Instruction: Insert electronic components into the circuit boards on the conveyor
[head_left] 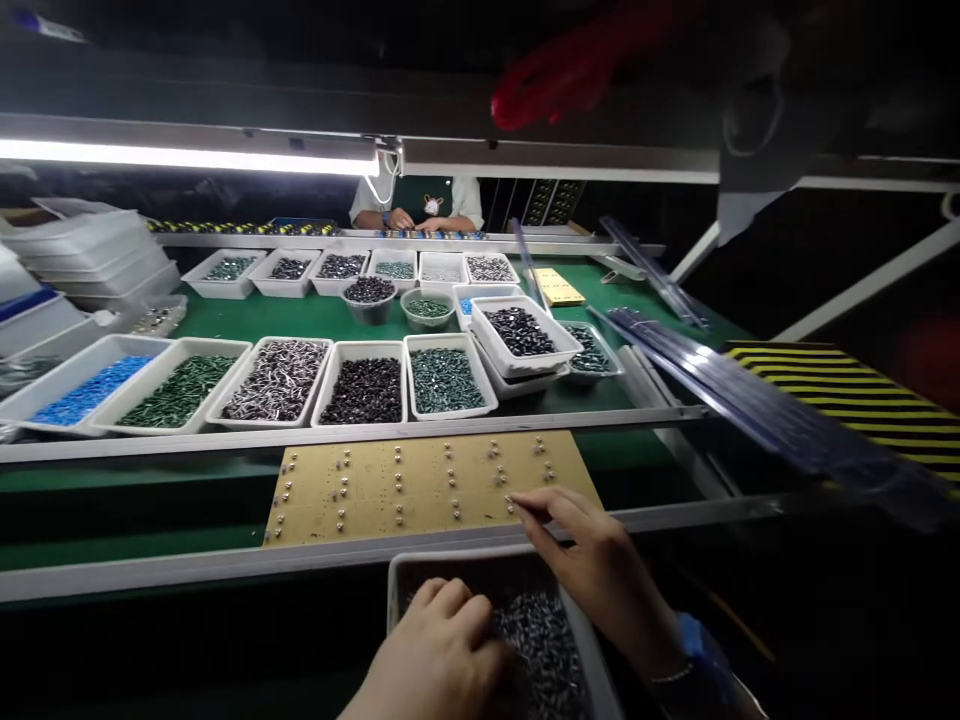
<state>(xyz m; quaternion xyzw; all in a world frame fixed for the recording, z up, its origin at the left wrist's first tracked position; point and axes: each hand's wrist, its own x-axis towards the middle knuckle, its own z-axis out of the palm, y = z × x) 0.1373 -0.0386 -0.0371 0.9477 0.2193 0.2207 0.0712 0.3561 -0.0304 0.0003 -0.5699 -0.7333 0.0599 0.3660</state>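
A tan circuit board (375, 490) lies on the green belt between two metal rails, dotted with small silvery parts. My right hand (592, 570) reaches onto its near right part, thumb and forefinger pinched at a tiny part I cannot make out. My left hand (442, 655) rests with fingers curled down in a white tray (405, 575) of small grey parts (544, 650) at the bottom centre; what it holds is hidden.
White trays (277, 380) of blue, green, black and silver parts fill the green shelf behind the board. Clear plastic tubes (705, 375) lie at the right beside yellow-black striping (840, 385). Stacked trays (90, 250) stand at the left. Another person's hands (416, 220) work at the far side.
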